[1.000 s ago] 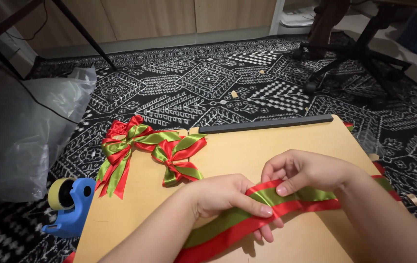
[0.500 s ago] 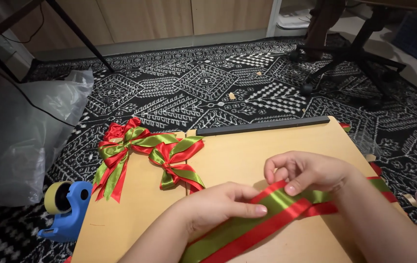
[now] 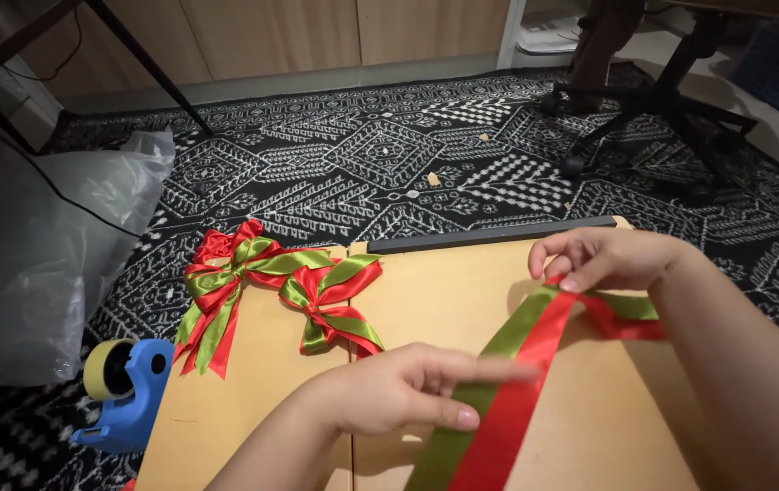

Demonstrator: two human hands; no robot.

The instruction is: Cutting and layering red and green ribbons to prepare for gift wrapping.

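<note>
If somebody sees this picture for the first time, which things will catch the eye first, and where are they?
The red and green ribbon crosses the wooden table at the centre, pinched by the right hand and held lower down by the left hand. Two finished bows lie at the table's left, and a blue tape dispenser sits beside it on the patterned rug.

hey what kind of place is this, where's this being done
Probably a room at home, set up for crafts: a low wooden table on a patterned rug, an office chair nearby, finished bows and a tape dispenser beside the ribbon.
</note>
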